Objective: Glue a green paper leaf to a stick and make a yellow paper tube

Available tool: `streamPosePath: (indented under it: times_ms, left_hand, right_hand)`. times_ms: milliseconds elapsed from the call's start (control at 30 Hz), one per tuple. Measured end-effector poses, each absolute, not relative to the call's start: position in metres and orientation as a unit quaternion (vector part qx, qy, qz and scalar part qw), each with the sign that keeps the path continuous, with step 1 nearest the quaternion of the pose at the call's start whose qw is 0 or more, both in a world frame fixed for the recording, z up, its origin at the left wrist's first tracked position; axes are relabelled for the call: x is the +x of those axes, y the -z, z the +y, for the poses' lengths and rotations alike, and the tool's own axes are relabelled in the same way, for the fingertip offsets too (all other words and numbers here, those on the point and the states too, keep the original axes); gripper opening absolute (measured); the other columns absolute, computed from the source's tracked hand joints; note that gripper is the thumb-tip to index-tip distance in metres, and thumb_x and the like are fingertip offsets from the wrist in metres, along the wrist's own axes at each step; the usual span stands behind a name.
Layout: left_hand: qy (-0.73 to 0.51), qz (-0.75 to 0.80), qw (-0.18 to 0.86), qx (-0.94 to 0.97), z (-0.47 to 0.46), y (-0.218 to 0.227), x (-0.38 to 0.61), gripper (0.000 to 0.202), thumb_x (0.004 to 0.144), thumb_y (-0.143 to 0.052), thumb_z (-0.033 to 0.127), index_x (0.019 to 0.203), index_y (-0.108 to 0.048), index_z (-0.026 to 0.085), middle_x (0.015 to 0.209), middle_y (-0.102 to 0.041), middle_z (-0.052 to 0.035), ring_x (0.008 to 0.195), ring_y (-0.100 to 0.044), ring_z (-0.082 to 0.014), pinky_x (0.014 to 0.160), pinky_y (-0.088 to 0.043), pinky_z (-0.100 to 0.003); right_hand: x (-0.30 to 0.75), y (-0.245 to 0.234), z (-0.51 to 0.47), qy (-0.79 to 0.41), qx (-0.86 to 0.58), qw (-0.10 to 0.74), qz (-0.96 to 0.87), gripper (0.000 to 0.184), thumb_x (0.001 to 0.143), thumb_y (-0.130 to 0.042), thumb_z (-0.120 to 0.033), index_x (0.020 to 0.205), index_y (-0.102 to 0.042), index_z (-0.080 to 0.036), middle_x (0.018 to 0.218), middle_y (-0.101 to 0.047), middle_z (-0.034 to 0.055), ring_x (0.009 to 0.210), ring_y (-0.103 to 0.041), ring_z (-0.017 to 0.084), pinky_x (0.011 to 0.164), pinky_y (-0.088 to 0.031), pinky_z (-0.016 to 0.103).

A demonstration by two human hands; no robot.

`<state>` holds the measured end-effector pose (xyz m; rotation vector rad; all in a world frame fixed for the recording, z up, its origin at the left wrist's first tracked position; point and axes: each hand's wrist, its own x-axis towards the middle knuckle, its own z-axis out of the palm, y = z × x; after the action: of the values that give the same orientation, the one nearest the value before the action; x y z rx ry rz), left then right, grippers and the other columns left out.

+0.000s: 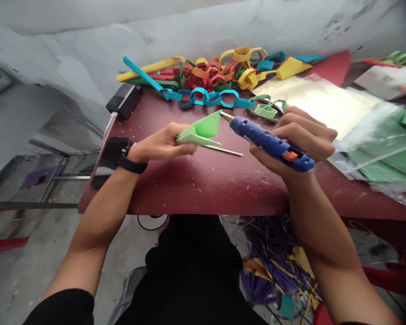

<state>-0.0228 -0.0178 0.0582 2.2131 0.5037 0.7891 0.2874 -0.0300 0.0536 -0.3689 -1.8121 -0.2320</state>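
**Blue plastic glue gun (267, 139) at folded light green paper sheet (207, 126)**

Left hand (165, 143): closed on the sheet's left end, thumb along the lower edge, a black band (131, 163) at the wrist. The sheet is held above the dark red textured counter (203, 185), its folds spread open toward the right. A thin pale green paper stick (226, 150) extends from beneath it; attachment cannot be told.

Right hand (297, 140): wrapped around the gun, nozzle (226, 116) pointing left at the sheet's upper corner. Contact cannot be confirmed. Beyond: a bright blue paper-ring chain (208, 98) and light green paper loops (266, 110).
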Motion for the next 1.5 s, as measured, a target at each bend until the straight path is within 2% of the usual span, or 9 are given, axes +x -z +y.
streamPosePath:
  times_ms: [133,233,333,433,600,867,1033,1400,1500]
  left_hand:
    - [-0.302,0.199,0.382,0.85,-0.021,-0.062,-0.027,0.074,0.109,-0.042,0.081,0.086,-0.073,0.017,0.078,-0.07,-0.0098,0.065,-0.059,-0.0151,0.056,-0.042,-0.031]
    - [-0.306,0.205,0.39,0.844,-0.023,-0.064,-0.027,0.078,0.11,-0.035,0.082,0.088,-0.072,0.017,0.079,-0.068,-0.0097,0.064,-0.056,-0.0149,0.057,-0.042,-0.032]
    - [-0.32,0.205,0.371,0.848,-0.022,-0.065,-0.026,0.07,0.106,-0.049,0.082,0.091,-0.073,0.018,0.083,-0.069,-0.0088,0.071,-0.059,-0.0164,0.062,-0.046,-0.031]
    - [-0.337,0.216,0.353,0.846,-0.019,-0.065,-0.026,0.066,0.091,-0.073,0.085,0.097,-0.074,0.019,0.083,-0.067,-0.0043,0.07,-0.056,-0.0147,0.06,-0.043,-0.029]
    - [-0.334,0.245,0.338,0.845,-0.02,-0.067,-0.026,0.074,0.069,-0.096,0.079,0.107,-0.076,0.018,0.089,-0.071,-0.0031,0.074,-0.058,-0.0137,0.063,-0.046,-0.026]
    - [-0.312,0.271,0.318,0.853,-0.021,-0.067,-0.025,0.079,0.067,-0.095,0.081,0.108,-0.078,0.016,0.092,-0.075,-0.0058,0.079,-0.066,-0.0162,0.066,-0.052,-0.027]
    - [-0.288,0.265,0.315,0.865,-0.02,-0.065,-0.023,0.074,0.066,-0.098,0.076,0.105,-0.078,0.016,0.09,-0.076,-0.005,0.08,-0.067,-0.017,0.068,-0.052,-0.027]
    - [-0.288,0.25,0.33,0.863,-0.019,-0.063,-0.025,0.052,0.072,-0.102,0.047,0.107,-0.077,0.017,0.095,-0.078,-0.0047,0.079,-0.066,-0.0155,0.068,-0.05,-0.027]
    - [-0.277,0.271,0.324,0.863,-0.018,-0.064,-0.026,0.053,0.07,-0.102,0.05,0.106,-0.077,0.021,0.097,-0.078,-0.0045,0.082,-0.067,-0.0176,0.069,-0.051,-0.028]
  right_hand:
    - [0.288,-0.055,-0.026,0.104,-0.185,0.652,-0.728,0.034,0.086,-0.082,-0.033,0.075,-0.05,-0.027,0.063,-0.041,-0.0039,0.055,-0.032,0.014,0.054,-0.026,0.035]
    - [0.287,-0.057,-0.024,0.058,-0.199,0.664,-0.718,0.038,0.083,-0.084,-0.025,0.073,-0.047,-0.026,0.065,-0.045,-0.0037,0.056,-0.035,0.013,0.054,-0.028,0.035]
    - [0.286,-0.057,-0.023,-0.016,-0.163,0.656,-0.737,0.041,0.082,-0.087,-0.027,0.071,-0.048,-0.026,0.065,-0.048,-0.0038,0.056,-0.043,0.014,0.054,-0.035,0.037]
    - [0.289,-0.057,-0.023,-0.085,-0.135,0.643,-0.749,0.047,0.083,-0.089,-0.034,0.068,-0.045,-0.027,0.062,-0.048,-0.0049,0.055,-0.045,0.015,0.056,-0.04,0.038]
    - [0.297,-0.064,-0.034,-0.2,-0.199,0.531,-0.799,0.043,0.084,-0.093,-0.039,0.071,-0.054,-0.028,0.067,-0.05,-0.0026,0.059,-0.043,0.018,0.057,-0.037,0.04]
    - [0.298,-0.066,-0.04,-0.222,-0.215,0.424,-0.851,0.042,0.077,-0.084,-0.011,0.066,-0.045,-0.024,0.066,-0.04,-0.0043,0.062,-0.033,0.013,0.056,-0.024,0.037]
    - [0.295,-0.065,-0.04,-0.236,-0.226,0.388,-0.862,0.045,0.074,-0.08,-0.008,0.064,-0.038,-0.023,0.065,-0.037,-0.0056,0.061,-0.031,0.01,0.056,-0.022,0.035]
    - [0.294,-0.066,-0.043,-0.26,-0.243,0.354,-0.865,0.046,0.076,-0.081,-0.009,0.065,-0.039,-0.024,0.064,-0.039,-0.0061,0.061,-0.032,0.012,0.057,-0.024,0.036]
    - [0.297,-0.067,-0.042,-0.271,-0.243,0.35,-0.863,0.042,0.074,-0.078,-0.006,0.065,-0.041,-0.023,0.064,-0.04,-0.0068,0.062,-0.032,0.01,0.057,-0.025,0.035]
